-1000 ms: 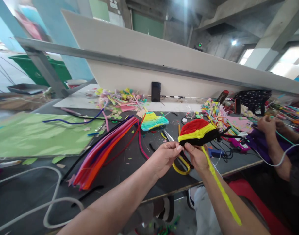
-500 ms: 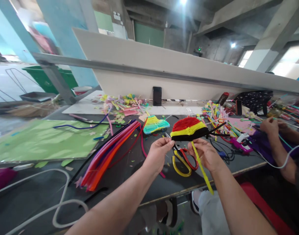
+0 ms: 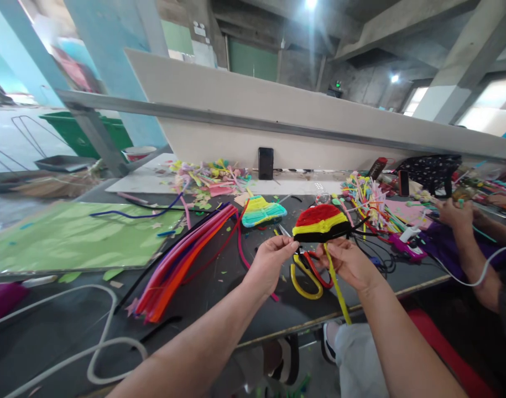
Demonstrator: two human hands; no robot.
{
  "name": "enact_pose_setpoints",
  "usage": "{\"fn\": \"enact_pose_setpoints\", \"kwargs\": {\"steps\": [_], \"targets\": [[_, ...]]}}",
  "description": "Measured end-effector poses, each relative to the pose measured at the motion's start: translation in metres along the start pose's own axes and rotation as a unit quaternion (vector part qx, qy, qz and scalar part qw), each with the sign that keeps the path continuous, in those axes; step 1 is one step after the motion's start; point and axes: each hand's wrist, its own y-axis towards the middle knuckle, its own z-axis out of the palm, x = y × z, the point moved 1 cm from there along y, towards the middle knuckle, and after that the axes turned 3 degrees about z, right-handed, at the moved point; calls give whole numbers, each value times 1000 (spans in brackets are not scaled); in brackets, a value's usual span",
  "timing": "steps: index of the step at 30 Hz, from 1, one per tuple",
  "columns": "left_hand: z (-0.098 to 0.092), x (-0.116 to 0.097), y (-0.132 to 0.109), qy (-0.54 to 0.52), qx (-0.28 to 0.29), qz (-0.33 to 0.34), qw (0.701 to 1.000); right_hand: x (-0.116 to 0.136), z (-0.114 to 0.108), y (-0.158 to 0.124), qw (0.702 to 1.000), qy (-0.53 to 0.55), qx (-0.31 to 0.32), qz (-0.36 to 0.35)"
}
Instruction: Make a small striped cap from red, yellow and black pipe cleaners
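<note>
Between my two hands is a dome-shaped pipe-cleaner piece (image 3: 321,222), banded red, yellow and black, with loose black ends at its right. My left hand (image 3: 273,260) pinches its lower left corner. Below the black band, my right hand (image 3: 347,261) grips the lower right edge, and a yellow pipe cleaner (image 3: 339,290) hangs down from there. Scissors (image 3: 307,283) with one yellow and one red handle lie on the table behind and between my hands. Beyond my left hand rests a second pipe-cleaner piece (image 3: 262,211) in yellow and turquoise.
A bundle of pink, purple and orange pipe cleaners (image 3: 182,260) lies left, beside a green sheet (image 3: 82,237). A white cord (image 3: 107,342) loops at front left. A phone (image 3: 266,163) leans against the back board. At right are a glue gun (image 3: 407,246) and another person's hands (image 3: 455,215).
The banded piece has shifted slightly right and down, its black ends now pointing differently. The hanging yellow pipe cleaner has swung a little left. Both hands keep their hold.
</note>
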Motion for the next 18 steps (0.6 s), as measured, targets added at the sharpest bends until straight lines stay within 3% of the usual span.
{"fn": "enact_pose_setpoints", "kwargs": {"steps": [7,14,18], "targets": [[3,3,-4,-42,58,-72,995,0,-3,3,999,20,-41,4],[11,-2,-12,-153,189,-152,958,2,-2,-1,998,4,-64,7],[13,-8,-14,-145,197,-147,959,2,1,-2,997,1,-82,3]]}}
